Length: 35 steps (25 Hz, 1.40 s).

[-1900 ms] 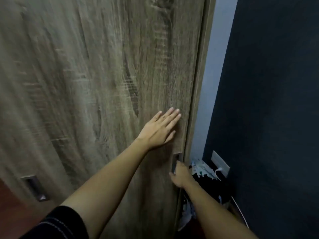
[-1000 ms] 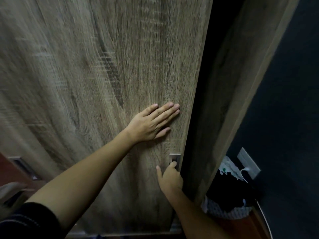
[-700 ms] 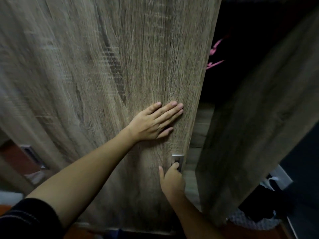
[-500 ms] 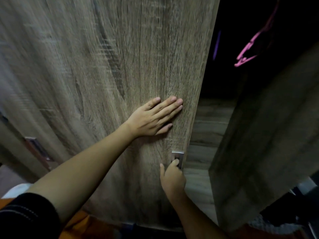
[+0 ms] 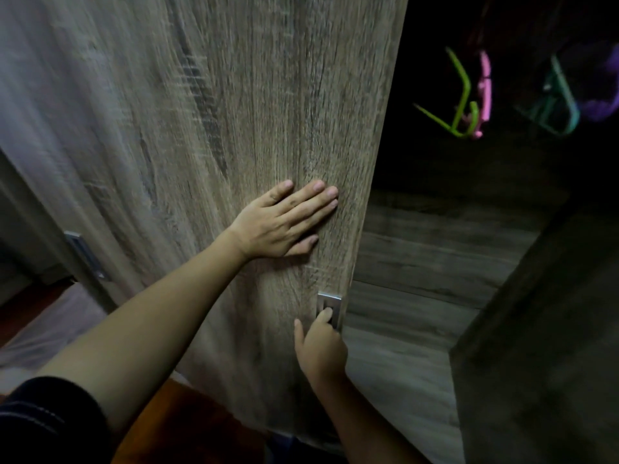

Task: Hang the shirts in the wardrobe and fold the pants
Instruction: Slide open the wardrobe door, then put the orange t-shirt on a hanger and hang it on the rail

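Right hand (image 5: 320,349) on door handle (image 5: 330,306) (recessed)

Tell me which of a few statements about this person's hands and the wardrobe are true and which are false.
1. The left hand lies flat on the wardrobe door. True.
2. The right hand holds a shirt. False: its fingers hook into the recessed handle at the door's edge.
3. The wardrobe is closed. False: right of the door's edge the wardrobe interior is open to view.
4. Hangers hang inside. True: a green hanger, a pink hanger and a teal hanger.
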{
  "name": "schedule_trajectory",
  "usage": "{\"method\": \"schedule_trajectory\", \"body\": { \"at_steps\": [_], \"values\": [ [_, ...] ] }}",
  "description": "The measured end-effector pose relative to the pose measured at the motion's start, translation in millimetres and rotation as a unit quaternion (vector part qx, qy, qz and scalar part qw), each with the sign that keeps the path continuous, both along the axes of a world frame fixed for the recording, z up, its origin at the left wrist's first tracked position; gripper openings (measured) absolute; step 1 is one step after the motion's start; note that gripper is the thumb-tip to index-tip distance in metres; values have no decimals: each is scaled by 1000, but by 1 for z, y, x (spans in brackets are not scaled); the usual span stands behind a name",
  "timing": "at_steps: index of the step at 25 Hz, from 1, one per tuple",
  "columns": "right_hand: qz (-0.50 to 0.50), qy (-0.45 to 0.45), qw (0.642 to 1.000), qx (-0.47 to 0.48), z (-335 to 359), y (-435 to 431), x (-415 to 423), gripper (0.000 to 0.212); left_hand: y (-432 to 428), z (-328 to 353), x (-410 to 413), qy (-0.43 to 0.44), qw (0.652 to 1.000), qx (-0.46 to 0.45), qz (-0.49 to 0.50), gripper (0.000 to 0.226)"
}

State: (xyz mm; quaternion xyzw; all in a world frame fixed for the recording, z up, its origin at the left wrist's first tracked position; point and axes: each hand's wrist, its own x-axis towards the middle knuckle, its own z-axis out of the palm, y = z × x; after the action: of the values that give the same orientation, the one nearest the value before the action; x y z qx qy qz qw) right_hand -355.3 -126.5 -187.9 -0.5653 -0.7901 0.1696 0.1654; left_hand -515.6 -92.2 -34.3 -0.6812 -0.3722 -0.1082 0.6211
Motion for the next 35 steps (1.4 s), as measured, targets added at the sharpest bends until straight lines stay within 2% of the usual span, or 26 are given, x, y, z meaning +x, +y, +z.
{"method": "schedule_trajectory", "body": {
  "at_steps": [7, 10, 12, 14, 15, 17, 19, 21, 23, 26, 28, 30, 32, 33, 35],
  "values": [
    [25, -8, 999, -22, 4, -8, -32, 57, -8, 1, -35, 1, 1000, -5, 5, 70],
    [53, -28, 997, -44, 7, -5, -25, 66, -10, 3, -31, -23, 1000, -6, 9, 70],
    [64, -31, 995, -73, 14, -6, -23, 70, -17, 8, -26, -32, 999, -37, 24, 67],
    [89, -70, 989, -96, 25, -5, -19, 60, -37, 13, -14, -84, 991, -90, 54, 63],
    [124, -113, 981, -102, 33, -6, -17, 53, -55, 11, -5, -149, 981, -100, 74, 61],
    [202, -189, 957, -90, 46, -8, -12, 48, -100, -6, 17, -330, 933, -83, 114, 59],
    [260, -209, 941, -63, 54, -22, -19, 42, -165, -35, 42, -453, 869, -65, 191, 59],
    [300, -161, 939, -42, 63, -46, -39, 31, -229, -63, 59, -500, 814, -71, 287, 62],
    [355, -52, 933, -28, 72, -74, -68, 22, -288, -80, 60, -540, 754, -59, 369, 63],
    [452, 83, 888, -16, 81, -120, -110, 30, -358, -99, 40, -588, 666, -27, 458, 66],
    [504, 97, 858, -15, 80, -155, -134, 44, -398, -116, 26, -628, 594, -46, 502, 74],
    [526, 34, 850, -17, 77, -187, -152, 60, -427, -137, 15, -658, 525, -99, 530, 91],
    [521, -46, 852, 12, 66, -203, -163, 70, -439, -154, 11, -659, 509, -136, 537, 104],
    [519, -58, 852, 27, 59, -207, -166, 64, -440, -158, 10, -656, 510, -138, 539, 105],
    [518, -5, 855, 38, 52, -209, -170, 36, -439, -160, 9, -659, 502, -141, 543, 102]
  ]
}}
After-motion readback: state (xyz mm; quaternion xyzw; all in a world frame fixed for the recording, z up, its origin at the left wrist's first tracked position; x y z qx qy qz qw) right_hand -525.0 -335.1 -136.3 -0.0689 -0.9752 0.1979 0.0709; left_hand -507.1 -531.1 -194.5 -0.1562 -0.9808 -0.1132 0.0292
